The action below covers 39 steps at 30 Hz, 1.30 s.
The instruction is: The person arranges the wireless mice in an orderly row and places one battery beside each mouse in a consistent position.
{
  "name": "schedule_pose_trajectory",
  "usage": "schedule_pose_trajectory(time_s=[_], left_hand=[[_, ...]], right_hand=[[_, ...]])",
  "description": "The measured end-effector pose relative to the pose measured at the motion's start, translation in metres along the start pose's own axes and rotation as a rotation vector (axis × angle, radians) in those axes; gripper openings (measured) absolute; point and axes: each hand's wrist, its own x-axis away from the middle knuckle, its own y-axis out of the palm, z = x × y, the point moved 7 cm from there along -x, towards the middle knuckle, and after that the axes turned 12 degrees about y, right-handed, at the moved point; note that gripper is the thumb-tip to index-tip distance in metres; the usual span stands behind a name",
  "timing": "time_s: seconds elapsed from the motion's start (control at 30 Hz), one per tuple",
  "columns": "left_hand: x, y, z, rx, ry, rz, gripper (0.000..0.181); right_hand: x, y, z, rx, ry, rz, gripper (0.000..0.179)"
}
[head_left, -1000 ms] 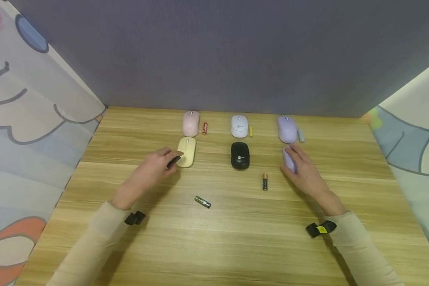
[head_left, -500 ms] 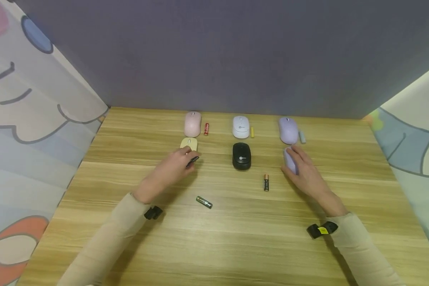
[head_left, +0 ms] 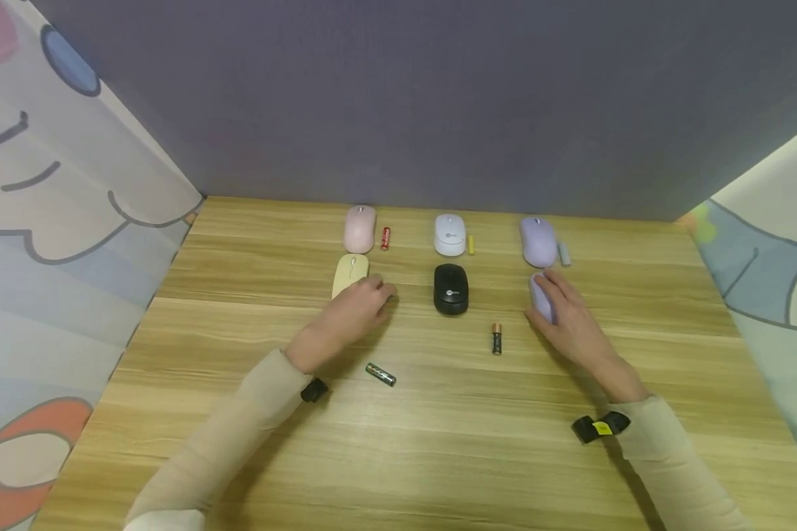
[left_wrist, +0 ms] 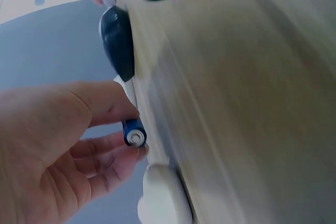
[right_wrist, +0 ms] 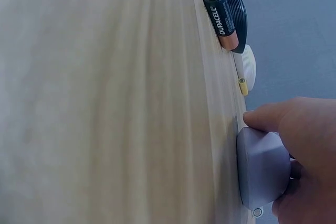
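Observation:
Between thumb and fingertips my left hand (head_left: 347, 318) pinches a dark blue battery (left_wrist: 134, 132), its end facing the left wrist camera. That hand is just right of the pale yellow mouse (head_left: 349, 271) and partly covers it in the head view. On the right, my right hand (head_left: 576, 332) grips a small lavender mouse (head_left: 542, 299) from its sides, the mouse standing on the wooden table. A black mouse (head_left: 451, 289) stands between the hands. Nearer to me lie a black and copper Duracell battery (right_wrist: 220, 20) and a green battery (head_left: 381, 374).
Along the back stand a pink mouse (head_left: 360, 229) with a red battery (head_left: 385, 239), a white mouse (head_left: 449, 234) with a yellow battery (head_left: 471, 245), and a larger lavender mouse (head_left: 539, 242) with a grey battery (head_left: 564, 254). A dark grey panel (head_left: 425, 110) rises behind.
My left hand has carried the battery rightward, from the yellow mouse's left side, across it, to its right. The right hand stays on the lavender mouse.

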Motion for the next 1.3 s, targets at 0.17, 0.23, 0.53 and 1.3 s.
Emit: schedule_pose_trajectory(time_s=[0.17, 0.23, 0.53, 1.3], left_hand=[[-0.008, 0.010, 0.001, 0.002, -0.046, -0.062, 0.031], [-0.009, 0.013, 0.001, 0.012, -0.070, -0.073, 0.032], [-0.013, 0.017, -0.002, 0.017, -0.136, -0.063, 0.034], [-0.005, 0.007, -0.032, -0.044, -0.001, -0.088, 0.053]], right_hand=[[-0.001, 0.000, 0.000, -0.003, 0.000, -0.003, 0.064], [-0.001, 0.001, 0.000, -0.003, 0.001, -0.004, 0.064], [-0.001, 0.001, 0.001, 0.005, 0.012, -0.014, 0.065], [-0.002, 0.002, 0.004, 0.010, 0.021, -0.018, 0.066]])
